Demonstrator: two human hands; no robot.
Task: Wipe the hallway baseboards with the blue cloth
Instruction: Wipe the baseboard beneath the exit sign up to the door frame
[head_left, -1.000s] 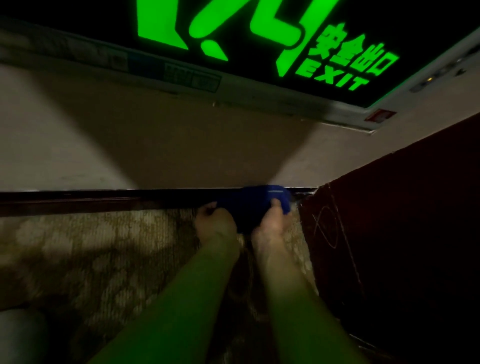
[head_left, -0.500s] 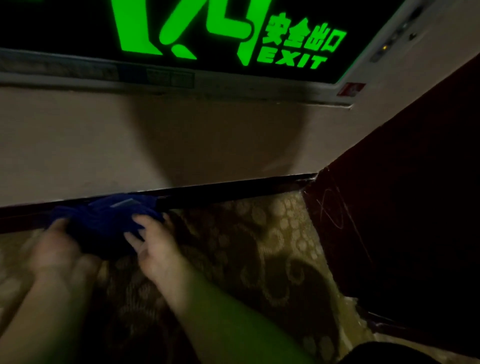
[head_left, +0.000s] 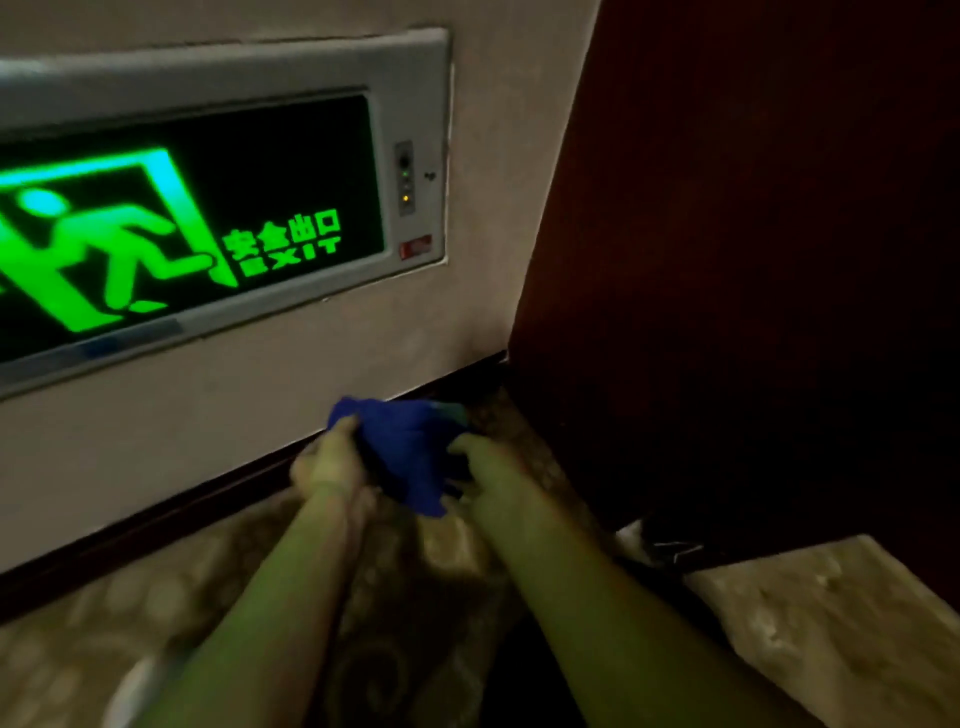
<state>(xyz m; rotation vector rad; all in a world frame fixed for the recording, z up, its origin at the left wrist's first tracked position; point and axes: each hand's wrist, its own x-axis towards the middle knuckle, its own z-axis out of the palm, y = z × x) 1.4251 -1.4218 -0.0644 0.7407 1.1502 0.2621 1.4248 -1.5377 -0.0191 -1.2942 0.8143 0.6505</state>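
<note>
Below the exit sign (head_left: 208, 208), we grip the blue cloth (head_left: 410, 447) with both left hand (head_left: 327, 462) and right hand (head_left: 480, 462). We bunch it against the baseboard (head_left: 208, 493), probably for firmer wiping pressure.

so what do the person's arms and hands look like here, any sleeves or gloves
Both forearms are bare as far as the view shows: no sleeves, and no gloves on the left hand or right hand. A faint pale band seems to cross the left wrist, too blurred to identify. The green tint on both arms matches the glow of the lit exit sign.
</note>
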